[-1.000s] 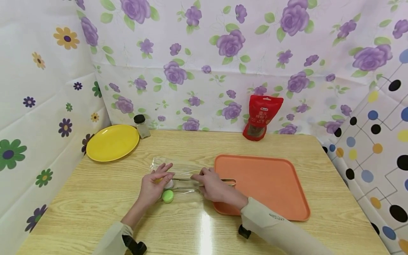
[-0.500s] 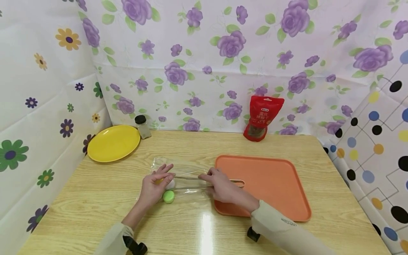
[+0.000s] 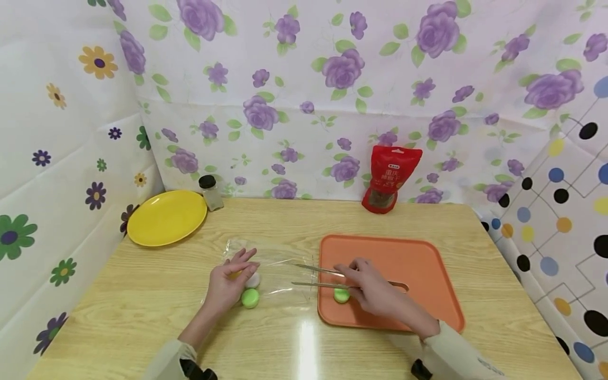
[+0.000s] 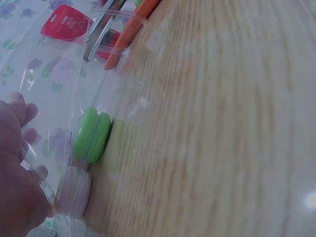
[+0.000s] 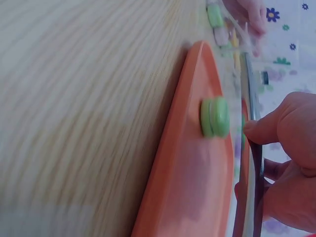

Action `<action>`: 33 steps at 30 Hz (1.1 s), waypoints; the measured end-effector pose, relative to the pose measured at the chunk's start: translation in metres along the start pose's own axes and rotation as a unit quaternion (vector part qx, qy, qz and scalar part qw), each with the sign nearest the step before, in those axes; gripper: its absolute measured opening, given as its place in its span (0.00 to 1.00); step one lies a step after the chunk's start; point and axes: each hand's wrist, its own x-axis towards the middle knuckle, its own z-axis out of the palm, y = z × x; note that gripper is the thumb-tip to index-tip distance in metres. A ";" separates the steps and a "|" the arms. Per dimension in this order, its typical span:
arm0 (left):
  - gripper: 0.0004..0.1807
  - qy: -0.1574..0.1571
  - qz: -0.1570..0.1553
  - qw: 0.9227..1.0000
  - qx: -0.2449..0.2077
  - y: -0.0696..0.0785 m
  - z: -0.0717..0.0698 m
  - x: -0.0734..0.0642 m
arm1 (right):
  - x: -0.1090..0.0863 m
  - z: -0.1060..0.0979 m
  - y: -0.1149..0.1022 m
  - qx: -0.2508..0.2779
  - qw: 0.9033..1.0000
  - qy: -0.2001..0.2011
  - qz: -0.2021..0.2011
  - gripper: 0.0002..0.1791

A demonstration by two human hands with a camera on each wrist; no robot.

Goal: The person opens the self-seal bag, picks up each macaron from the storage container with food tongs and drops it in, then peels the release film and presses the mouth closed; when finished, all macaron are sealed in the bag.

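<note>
**Head view: tongs (image 3: 315,284) spread between tray (image 3: 380,250) and clear bag (image 3: 282,274)**

We see the right hand (image 3: 375,293) gripping the tongs along their arms, fingers and thumb bent about the metal, with a gap between the arms and nothing caught at the tips. The tips reach past the tray's near-left rim and over the bag. The left hand (image 3: 225,282) pinches the bag's film between thumb and forefinger, the other fingers loosely raised.

One green macaron (image 5: 215,117) rests on the tray, just below the tongs and apart from their tips. Another, the left green macaron (image 4: 92,136), sits close beside a pale macaron (image 4: 74,191) at the bag; both seem to lie within the film, though its glare keeps us from being sure. A yellow piece (image 3: 235,274) shows only partly behind the left fingers.

We judge the macarons light, with smooth, brittle-looking shells that could crack or slip under a hard squeeze, so we would take them gently across their rounded sides. The film looks limp and slippery, best pinched at an edge; the tongs look springy, best held mid-arm.
</note>
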 end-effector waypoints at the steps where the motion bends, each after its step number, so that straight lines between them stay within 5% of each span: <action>1: 0.03 -0.001 0.001 1.000 0.000 0.000 0.000 -0.001 | -0.006 -0.002 0.002 -0.001 1.000 -0.001 0.002 0.29; 18: 0.04 -0.005 0.001 1.000 -0.008 -0.001 0.000 0.001 | -0.076 -0.031 0.025 -0.015 1.000 -0.003 0.026 0.34; 33: 0.03 -0.002 0.014 1.000 -0.016 -0.003 -0.001 0.001 | -0.091 -0.029 0.031 -0.050 0.999 0.000 0.014 0.34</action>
